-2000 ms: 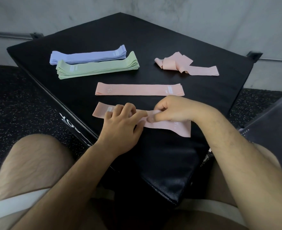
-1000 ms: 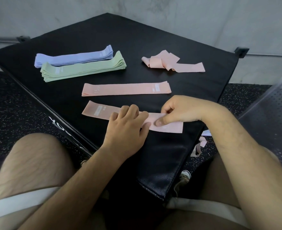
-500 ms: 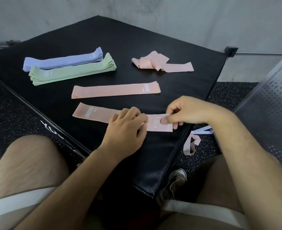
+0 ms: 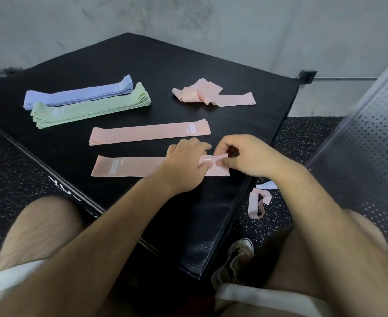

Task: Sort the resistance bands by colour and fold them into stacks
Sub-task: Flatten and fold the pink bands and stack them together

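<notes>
A pink band (image 4: 131,166) lies flat near the front edge of the black padded box (image 4: 142,65). My left hand (image 4: 183,165) presses on its right part with the fingers bent. At the band's right end, my right hand (image 4: 241,156) pinches the fabric and lifts a small fold. Behind it a second pink band (image 4: 149,132) lies flat. A crumpled bunch of pink bands (image 4: 209,94) sits at the back right. A purple stack (image 4: 78,93) and a green stack (image 4: 90,108) lie side by side at the back left.
A loose pink band (image 4: 255,203) and a white strip (image 4: 267,185) lie on the speckled floor right of the box. A perforated metal panel (image 4: 366,156) stands at the right. My shoe (image 4: 236,259) and bare knees are below the box's front corner.
My right hand went from holding the near pink band's right end flat to pinching it up into a fold. My left hand slid right along the band. The view shifted.
</notes>
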